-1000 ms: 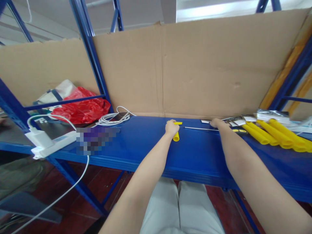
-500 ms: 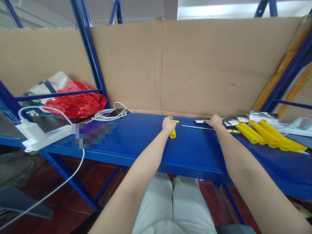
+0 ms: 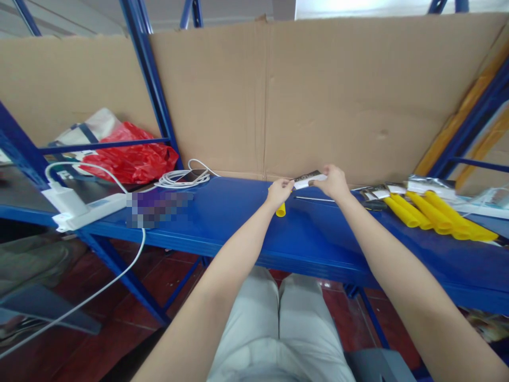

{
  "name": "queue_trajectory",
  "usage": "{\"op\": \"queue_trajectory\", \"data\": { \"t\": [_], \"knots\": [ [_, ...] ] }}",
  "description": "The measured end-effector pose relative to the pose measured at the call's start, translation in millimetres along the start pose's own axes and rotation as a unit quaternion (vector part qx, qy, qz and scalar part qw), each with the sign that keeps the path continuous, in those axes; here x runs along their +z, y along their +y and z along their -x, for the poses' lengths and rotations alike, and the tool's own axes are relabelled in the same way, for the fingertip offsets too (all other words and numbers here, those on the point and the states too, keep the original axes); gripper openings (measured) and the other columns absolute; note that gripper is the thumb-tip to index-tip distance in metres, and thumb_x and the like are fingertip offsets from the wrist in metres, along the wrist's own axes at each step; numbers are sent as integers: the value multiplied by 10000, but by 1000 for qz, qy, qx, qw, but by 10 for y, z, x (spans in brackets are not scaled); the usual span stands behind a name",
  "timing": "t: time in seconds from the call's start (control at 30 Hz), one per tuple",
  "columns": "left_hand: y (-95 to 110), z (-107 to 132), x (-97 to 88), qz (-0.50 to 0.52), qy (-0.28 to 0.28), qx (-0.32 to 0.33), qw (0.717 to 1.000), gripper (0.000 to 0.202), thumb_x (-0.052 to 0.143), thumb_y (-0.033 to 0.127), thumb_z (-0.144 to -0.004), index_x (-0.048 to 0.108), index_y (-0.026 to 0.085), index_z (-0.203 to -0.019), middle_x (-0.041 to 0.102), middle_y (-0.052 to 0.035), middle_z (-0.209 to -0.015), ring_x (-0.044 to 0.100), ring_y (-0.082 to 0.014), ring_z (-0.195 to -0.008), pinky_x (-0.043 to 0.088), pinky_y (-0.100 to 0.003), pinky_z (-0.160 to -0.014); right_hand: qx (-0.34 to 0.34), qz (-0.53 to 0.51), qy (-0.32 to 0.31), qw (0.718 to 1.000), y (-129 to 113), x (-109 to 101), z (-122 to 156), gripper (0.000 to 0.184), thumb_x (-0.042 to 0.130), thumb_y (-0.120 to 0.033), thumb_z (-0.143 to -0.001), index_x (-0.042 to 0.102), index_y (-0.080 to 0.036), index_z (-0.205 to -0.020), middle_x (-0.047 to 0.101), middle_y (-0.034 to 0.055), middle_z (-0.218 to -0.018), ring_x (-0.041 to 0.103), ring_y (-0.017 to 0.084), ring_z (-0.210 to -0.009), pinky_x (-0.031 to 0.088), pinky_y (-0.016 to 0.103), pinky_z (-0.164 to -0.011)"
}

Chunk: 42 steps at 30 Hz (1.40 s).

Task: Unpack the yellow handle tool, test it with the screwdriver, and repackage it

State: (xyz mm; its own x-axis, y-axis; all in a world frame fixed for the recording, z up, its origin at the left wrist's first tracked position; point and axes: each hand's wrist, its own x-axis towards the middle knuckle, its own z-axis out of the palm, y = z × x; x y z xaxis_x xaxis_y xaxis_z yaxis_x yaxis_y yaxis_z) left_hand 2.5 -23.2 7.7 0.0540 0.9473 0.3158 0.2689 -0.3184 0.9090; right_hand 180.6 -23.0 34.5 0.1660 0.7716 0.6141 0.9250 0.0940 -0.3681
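My left hand is closed at the left end of a small black-and-white card or flat packet. The right end of that piece is pinched by my right hand, so it spans the gap between both hands above the shelf. A short yellow tube shows just below my left hand, its upper part hidden by the fingers. Whether the left fingers also grip yellow plastic, I cannot tell. The thin metal shaft of a screwdriver lies on the blue shelf, running under my right hand.
Several yellow tubes with black-and-white cards lie on the right. At left are a white power strip, a coiled white cable and a red plastic bag. Cardboard stands along the back.
My right hand has lifted the black-and-white piece off the shelf and brought it left to my left hand. The yellow piece seen at my left fingers is now mostly hidden.
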Motion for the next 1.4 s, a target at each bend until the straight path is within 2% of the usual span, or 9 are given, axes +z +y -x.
{"op": "queue_trajectory", "data": {
  "t": [0.07,0.17,0.5,0.6,0.73,0.9,1.1,1.27,1.4],
  "knots": [
    [-5,-3,17,17,-34,12,999,96,594,144,-888,680,105,-901,745,-121,-933,714,-184,-832,546,-296,-805,-19,-11,18,1000,4,-7,61,545,760,-338,-689,567,-110,-1145,595,171,-1112,525,332,-1096,407,461,-979],
    [-17,-13,30,61,-35,28,997,71,618,82,-845,651,113,-899,738,-84,-878,701,-139,-714,556,-277,-757,-39,-30,47,998,19,-17,113,490,733,-318,-703,565,-123,-1121,590,174,-1108,510,341,-1103,393,483,-988],
    [-11,-63,0,207,-13,-27,978,206,598,60,-820,597,148,-1007,726,-59,-866,718,-157,-740,566,-348,-808,-96,-65,133,984,-17,-11,146,396,635,-260,-772,549,-148,-1143,543,179,-1160,492,329,-1142,386,493,-1011],
    [-4,-44,19,231,-35,-25,972,244,634,144,-850,575,172,-1085,730,-59,-973,725,-152,-777,566,-305,-777,-102,-75,139,982,-45,-9,166,388,638,-259,-772,548,-144,-1132,548,176,-1148,490,328,-1143,379,494,-1014],
    [-8,-49,15,244,-33,-16,969,394,653,109,-837,532,218,-1196,726,-42,-1063,727,-152,-856,561,-288,-793,-118,-104,127,979,-82,44,179,380,637,-248,-773,545,-161,-1131,555,151,-1144,510,303,-1110,409,473,-977],
    [13,-64,-21,242,8,-22,970,466,647,94,-835,520,257,-1253,721,-36,-1094,720,-161,-909,560,-308,-824,-43,-160,112,980,-103,56,168,449,711,-326,-752,573,-124,-1128,564,159,-1136,557,263,-997,458,419,-898],
    [32,-49,-35,310,8,-43,950,480,603,43,-829,514,253,-1251,730,-22,-992,720,-125,-791,563,-267,-767,-46,-221,87,970,-70,31,138,189,682,-340,-783,632,-164,-831,608,101,-984,575,212,-854,486,389,-821],
    [46,-32,-59,370,18,-68,926,477,646,23,-772,559,261,-1177,718,-6,-914,685,-99,-636,542,-219,-655,-83,-269,132,951,20,98,84,296,702,-367,-758,627,-176,-972,612,102,-1041,575,204,-839,514,386,-776],
    [84,-9,-83,372,20,-82,924,473,633,1,-759,571,266,-1145,707,10,-869,619,-62,-515,521,-191,-579,-111,-276,133,945,75,91,65,280,684,-410,-778,641,-189,-943,590,108,-1069,586,221,-893,528,393,-770]
  ]
}}
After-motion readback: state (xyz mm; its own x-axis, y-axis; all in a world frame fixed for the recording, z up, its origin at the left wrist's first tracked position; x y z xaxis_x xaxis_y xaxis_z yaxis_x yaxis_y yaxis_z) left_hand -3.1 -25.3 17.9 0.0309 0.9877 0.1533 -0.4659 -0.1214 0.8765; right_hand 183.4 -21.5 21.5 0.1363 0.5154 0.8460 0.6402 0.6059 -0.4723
